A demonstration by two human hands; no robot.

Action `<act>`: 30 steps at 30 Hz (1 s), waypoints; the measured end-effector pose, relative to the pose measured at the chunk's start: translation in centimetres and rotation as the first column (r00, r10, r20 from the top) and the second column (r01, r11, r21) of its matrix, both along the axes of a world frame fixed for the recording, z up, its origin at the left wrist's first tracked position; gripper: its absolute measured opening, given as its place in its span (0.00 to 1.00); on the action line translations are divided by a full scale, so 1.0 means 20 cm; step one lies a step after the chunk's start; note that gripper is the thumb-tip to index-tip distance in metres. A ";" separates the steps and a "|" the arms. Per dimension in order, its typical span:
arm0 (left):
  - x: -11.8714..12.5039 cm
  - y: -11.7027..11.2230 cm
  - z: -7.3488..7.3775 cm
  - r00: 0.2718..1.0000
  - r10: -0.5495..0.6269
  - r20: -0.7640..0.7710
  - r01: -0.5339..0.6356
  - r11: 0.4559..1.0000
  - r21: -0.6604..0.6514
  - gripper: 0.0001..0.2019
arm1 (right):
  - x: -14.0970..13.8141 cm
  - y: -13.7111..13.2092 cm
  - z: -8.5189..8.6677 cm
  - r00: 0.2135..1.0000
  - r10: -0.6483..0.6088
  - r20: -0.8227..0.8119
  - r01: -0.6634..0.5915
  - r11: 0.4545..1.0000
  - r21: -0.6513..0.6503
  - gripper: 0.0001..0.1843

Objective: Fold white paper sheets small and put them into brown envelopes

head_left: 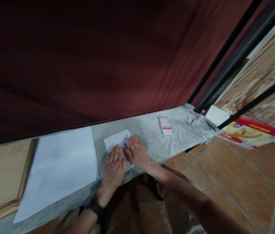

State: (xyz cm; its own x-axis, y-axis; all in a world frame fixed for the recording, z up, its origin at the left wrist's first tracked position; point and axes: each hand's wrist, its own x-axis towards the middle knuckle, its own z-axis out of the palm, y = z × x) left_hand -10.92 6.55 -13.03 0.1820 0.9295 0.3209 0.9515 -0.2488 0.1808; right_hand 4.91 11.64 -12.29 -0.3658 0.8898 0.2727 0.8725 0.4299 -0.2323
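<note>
On the cloth [149,130], the paper [115,138] lay directly beneath the left hand [114,166] and right hand [138,153], its long axis seemingly running near to far, each hand flat on its own side, fingers straight, neither gripping anything.

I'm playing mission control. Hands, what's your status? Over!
Left hand, right hand: open, palms down over small white paper. Paper: on grey cloth, only hands covering it. Larger white sheet: left, apart, not in the way.
</note>
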 end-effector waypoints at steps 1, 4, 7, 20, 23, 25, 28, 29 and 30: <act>0.01 0.04 0.01 1.000 -0.009 0.015 0.008 1.000 0.007 0.29 | -0.02 -0.04 0.00 0.999 0.049 0.001 -0.049 0.999 -0.017 0.31; 0.03 0.15 0.01 0.998 -0.036 0.050 0.035 0.999 0.013 0.28 | -0.06 -0.12 -0.01 0.990 0.139 0.011 -0.137 0.988 -0.070 0.30; 0.04 0.22 -0.02 0.999 -0.011 0.032 0.012 1.000 -0.024 0.28 | -0.08 -0.13 -0.02 0.991 0.136 -0.004 -0.136 0.987 -0.083 0.29; -0.03 0.25 -0.04 0.985 0.163 -0.056 -0.167 0.981 -0.095 0.34 | 0.07 -0.11 -0.05 0.998 0.059 -0.028 -0.061 0.996 -0.063 0.33; -0.04 0.26 -0.03 0.984 0.168 -0.065 -0.174 0.979 -0.110 0.35 | 0.13 -0.09 -0.03 0.999 0.044 -0.010 -0.045 0.993 -0.107 0.32; -0.05 0.26 -0.02 0.984 0.159 -0.075 -0.168 0.978 -0.123 0.35 | 0.16 -0.06 0.01 0.998 0.055 -0.003 -0.055 0.988 -0.142 0.30; -0.05 0.26 -0.01 0.983 0.170 -0.076 -0.178 0.977 -0.117 0.35 | 0.18 -0.01 0.08 0.996 0.085 -0.004 -0.084 0.978 -0.190 0.26; -0.05 0.26 -0.02 0.982 0.178 -0.067 -0.184 0.978 -0.101 0.35 | 0.18 0.01 0.09 0.996 0.084 -0.011 -0.085 0.977 -0.196 0.24; -0.04 0.26 -0.02 0.983 0.178 -0.054 -0.182 0.980 -0.080 0.35 | 0.17 0.02 0.11 0.996 0.083 -0.025 -0.086 0.978 -0.192 0.24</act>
